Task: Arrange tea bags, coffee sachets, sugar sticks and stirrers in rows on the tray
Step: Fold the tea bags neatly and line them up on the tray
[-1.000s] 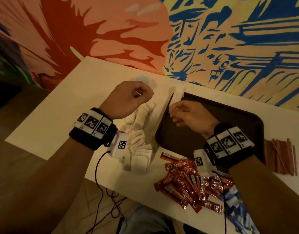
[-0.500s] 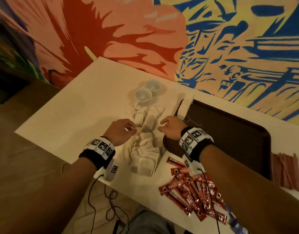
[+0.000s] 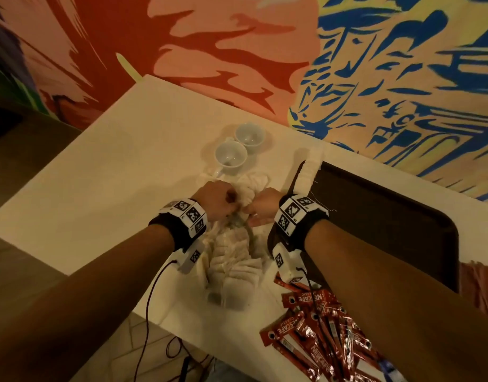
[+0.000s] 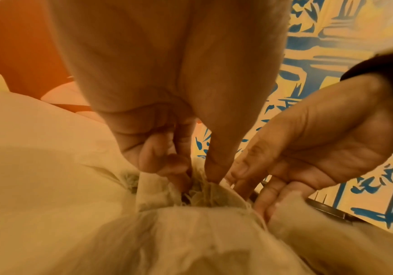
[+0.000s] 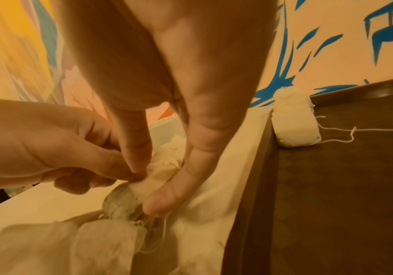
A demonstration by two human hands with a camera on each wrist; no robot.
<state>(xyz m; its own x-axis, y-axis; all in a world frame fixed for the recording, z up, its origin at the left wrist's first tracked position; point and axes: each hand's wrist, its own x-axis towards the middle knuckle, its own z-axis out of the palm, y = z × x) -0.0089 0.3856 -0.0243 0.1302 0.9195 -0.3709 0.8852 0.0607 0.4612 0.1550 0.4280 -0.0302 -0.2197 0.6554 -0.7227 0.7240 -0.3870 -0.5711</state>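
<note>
A heap of white tea bags [image 3: 231,260] lies on the table left of the dark brown tray [image 3: 375,230]. My two hands meet over the heap's far end. The left hand [image 3: 233,213] pinches a tea bag [image 4: 205,193] between thumb and fingertips [image 4: 214,173]. The right hand [image 3: 251,216] pinches a tea bag [image 5: 125,201] too, thumb [image 5: 160,202] against forefinger; whether it is the same bag is unclear. A short row of tea bags [image 3: 308,175] sits along the tray's left rim [image 5: 294,126], with a loose thread. Red coffee sachets [image 3: 314,326] lie piled near the front edge.
Two white cups [image 3: 231,157] stand behind the heap. Reddish sticks [image 3: 479,285] lie right of the tray, and a blue packet [image 3: 388,368] shows at the bottom edge. A painted wall runs behind the table. Cables hang from both wrists over the front edge.
The right hand left the tray's rim and came left to the heap. The left hand dropped from above the table onto it. Both now pinch at the tea bags.
</note>
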